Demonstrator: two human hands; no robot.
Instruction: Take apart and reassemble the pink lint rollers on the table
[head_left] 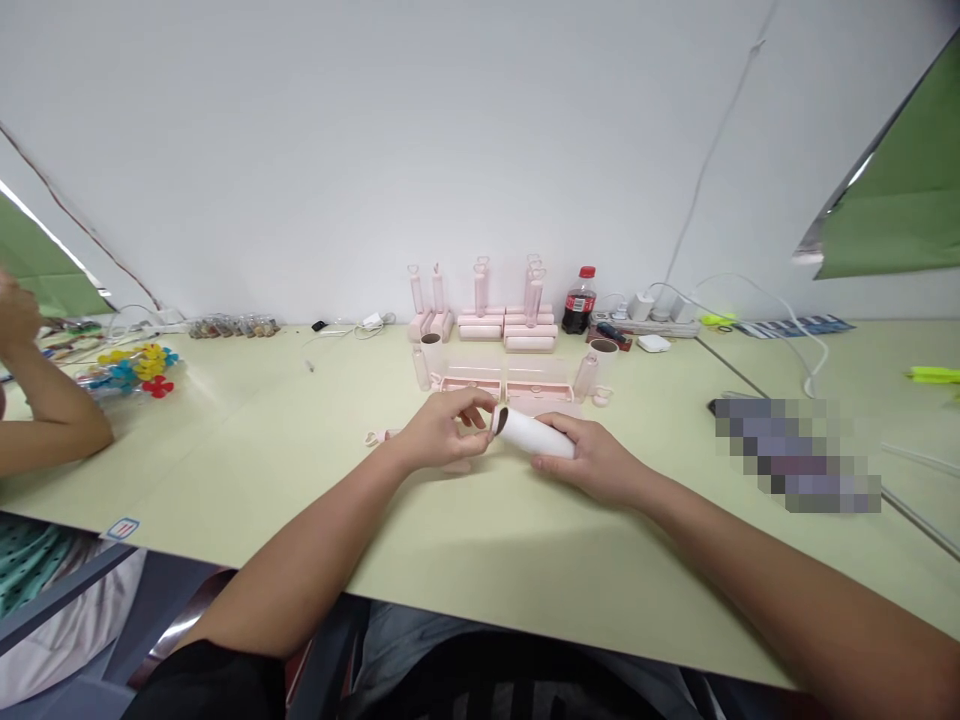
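Note:
My right hand point(600, 458) wraps round a white paper roll point(536, 432), which looks like a lint roller refill with a dark hollow core. The roll is tilted, its open end facing my left hand point(446, 430). My left thumb and fingertips are curled at that end, around a small pale part that I cannot make out. Under and beside my left hand lie pink plastic pieces, among them a handle point(381, 437). Just beyond my hands two pink open cases point(540, 390) lie on the table, with clear lids standing up behind them.
Two upright rolls point(604, 347) and small clear-pink holders point(586, 377) flank the cases. Behind are stacked pink cases point(481, 328), a cola bottle point(579, 300), chargers and cables point(641, 305). A blurred-out object point(795, 455) lies right. Another person's arm point(56, 430) rests at left.

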